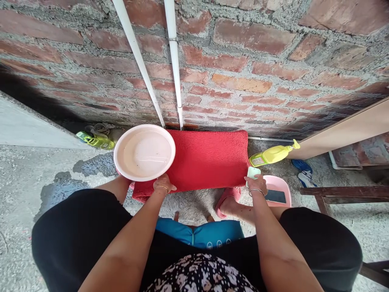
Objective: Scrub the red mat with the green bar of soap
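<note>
My left hand rests at the near edge of a red cloth-covered surface, its thumb pointing right, its fingers partly hidden close to the basin's rim. Beside it, a pale pink basin with water in it sits on the left end of the red cloth. My right hand is closed around a small pale green rectangular object at the cloth's right corner; its exact kind I cannot make out. Just below that hand, a pink tub contains a dark flat rectangular item.
A yellow pump bottle stands right of the cloth, and a green-yellow bottle is left of the basin. White pipes run down the brick wall. Wooden furniture is at right. Wet patches mark the concrete floor.
</note>
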{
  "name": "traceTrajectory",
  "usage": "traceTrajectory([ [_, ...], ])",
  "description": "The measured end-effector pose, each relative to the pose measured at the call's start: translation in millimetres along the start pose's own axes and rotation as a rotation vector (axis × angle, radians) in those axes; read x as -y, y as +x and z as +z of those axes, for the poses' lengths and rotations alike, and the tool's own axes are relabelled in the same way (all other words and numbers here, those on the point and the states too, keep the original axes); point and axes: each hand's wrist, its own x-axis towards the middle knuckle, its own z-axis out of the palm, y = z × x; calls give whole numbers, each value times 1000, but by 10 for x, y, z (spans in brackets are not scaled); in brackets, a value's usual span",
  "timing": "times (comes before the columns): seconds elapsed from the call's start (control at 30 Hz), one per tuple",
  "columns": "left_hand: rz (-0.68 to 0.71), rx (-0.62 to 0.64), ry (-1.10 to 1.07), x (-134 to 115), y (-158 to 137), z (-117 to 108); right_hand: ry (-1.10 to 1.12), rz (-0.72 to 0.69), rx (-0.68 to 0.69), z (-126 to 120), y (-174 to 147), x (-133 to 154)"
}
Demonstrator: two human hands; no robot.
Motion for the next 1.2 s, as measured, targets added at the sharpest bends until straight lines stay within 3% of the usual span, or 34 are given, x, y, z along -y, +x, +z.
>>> traceTrajectory([
  [0.07, 2, 6, -2, -2, 9, 0, 3, 0, -28, -13, 7, 0],
  [0.13, -2, 14, 5, -5, 22, 1, 29, -93, -36, 25, -64, 92],
  [0.23, -10, 18, 17, -6, 38, 5, 16, -381, 10, 186, -383, 426],
  [0.4, -2, 3, 23, -1, 30, 5, -168, -924, 173, 528, -1274, 1205],
  [0.5, -7, 9, 30, -7, 18, -4, -224, -1116, 237, 645, -1615, 1489],
  [0.57, -7, 15, 28, -14, 17, -8, -244, -1148, 251, 674, -1637, 1534],
  [0.73, -12, 29, 5, -18, 33, -4, -216, -944, 206, 555, -1097, 1210],
  [0.97, -2, 21, -12, -9, 18, -22, -21, -407, 138, 181, -117, 300],
  [1.2, -13, 24, 1, -21, 7, -41, 179, 7, 144, 85, 243, -221],
])
